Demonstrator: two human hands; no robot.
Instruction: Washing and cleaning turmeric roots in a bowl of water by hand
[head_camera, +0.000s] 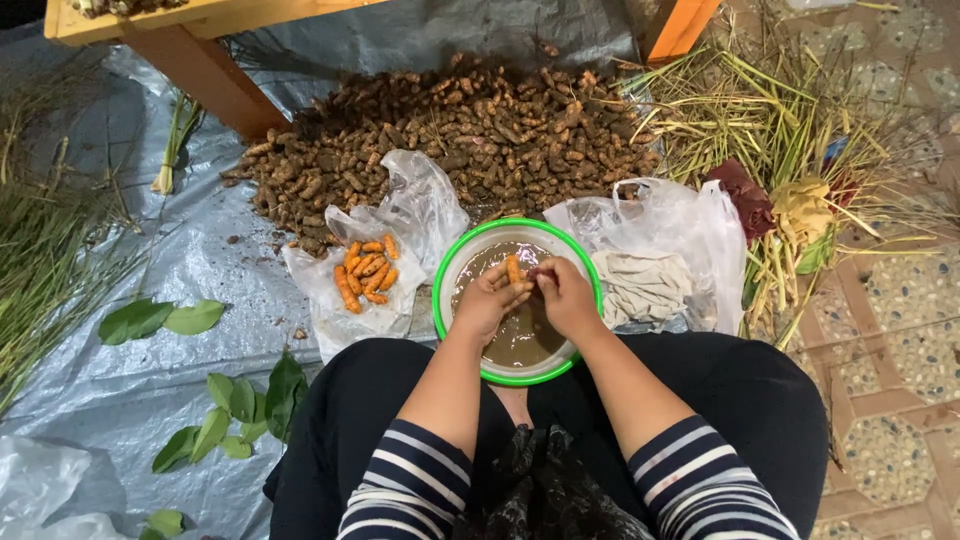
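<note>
A green-rimmed white bowl (452, 262) of muddy brown water sits in front of my knees. Over it, my left hand (488, 303) holds an orange peeled turmeric root (513, 270) upright. My right hand (565, 296) is closed beside it, fingertips touching the root's right side; whether it holds a small tool I cannot tell. Left of the bowl, several cleaned orange roots (366, 272) lie on a clear plastic bag (400, 225). A large heap of brown unpeeled turmeric roots (460, 130) is spread beyond the bowl.
A clear bag with a pale cloth (640, 285) lies right of the bowl. Dry stalks and coloured leaves (790, 170) pile at the right on tiled floor. Green leaves (160, 318) and grass lie on the grey tarp (120, 400) at left. An orange table leg (205, 80) stands behind.
</note>
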